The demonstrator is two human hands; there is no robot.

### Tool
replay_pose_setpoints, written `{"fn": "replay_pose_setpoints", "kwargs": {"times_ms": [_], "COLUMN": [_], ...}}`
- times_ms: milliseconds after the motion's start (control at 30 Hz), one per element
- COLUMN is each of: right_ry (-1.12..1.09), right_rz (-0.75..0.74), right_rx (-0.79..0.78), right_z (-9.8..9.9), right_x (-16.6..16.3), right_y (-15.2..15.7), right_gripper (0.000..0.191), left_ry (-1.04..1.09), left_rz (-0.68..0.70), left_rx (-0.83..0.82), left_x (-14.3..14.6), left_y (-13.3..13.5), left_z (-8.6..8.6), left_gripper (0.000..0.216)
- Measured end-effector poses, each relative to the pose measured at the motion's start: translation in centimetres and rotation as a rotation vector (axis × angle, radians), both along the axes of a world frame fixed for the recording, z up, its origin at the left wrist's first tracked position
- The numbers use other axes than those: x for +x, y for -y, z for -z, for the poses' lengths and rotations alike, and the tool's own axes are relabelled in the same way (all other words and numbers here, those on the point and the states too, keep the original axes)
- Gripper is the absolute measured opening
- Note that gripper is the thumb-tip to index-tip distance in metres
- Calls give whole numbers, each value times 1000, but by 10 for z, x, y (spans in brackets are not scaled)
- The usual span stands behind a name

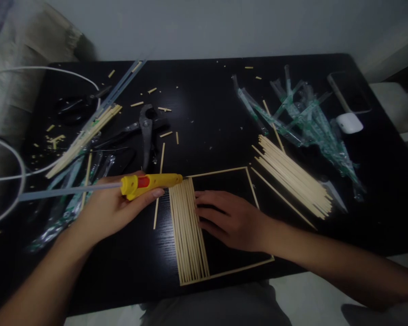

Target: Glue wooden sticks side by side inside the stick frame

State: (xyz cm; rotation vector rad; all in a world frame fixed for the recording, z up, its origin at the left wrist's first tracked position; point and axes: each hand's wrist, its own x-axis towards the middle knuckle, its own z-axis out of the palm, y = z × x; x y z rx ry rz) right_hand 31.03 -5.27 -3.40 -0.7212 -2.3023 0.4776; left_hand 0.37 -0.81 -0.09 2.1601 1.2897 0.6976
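Observation:
A yellow hot glue gun (153, 182) with a red patch and a glue stick out of its back is gripped in my left hand (119, 199). Its nozzle points right, at the top end of a row of pale wooden sticks (188, 231). These sticks lie side by side across the left part of a thin rectangular stick frame (253, 185). My right hand (233, 217) lies over the frame with fingers stretched, their tips touching the row's right edge. Beside the glue gun, one loose stick (158, 203) lies partly behind my left thumb.
Pliers (146, 131), scissors (75, 106), glue sticks (122, 83) and a stick bundle (92, 136) lie left. At right are a stick pile (292, 176), crumpled plastic wrappers (312, 113), a phone (349, 93), and a white earbud case (349, 122). A white cable (59, 69) loops at left.

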Motion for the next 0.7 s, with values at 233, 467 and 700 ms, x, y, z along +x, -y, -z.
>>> {"fn": "replay_pose_setpoints", "kwargs": {"times_ms": [233, 467, 700], "right_ry": [3, 8, -4], "right_rz": [8, 6, -10], "right_rx": [2, -8, -8], "right_z": [0, 2, 2], "right_x": [0, 0, 0], "right_y": [0, 1, 0], "right_gripper": [13, 14, 14], "left_ry": [25, -31, -52], "left_rz": [-3, -26, 16], "left_rx": [56, 28, -91], "left_x": [8, 3, -6], "left_y": [3, 3, 3], "left_z": [3, -2, -4], "left_gripper": [33, 37, 39]}}
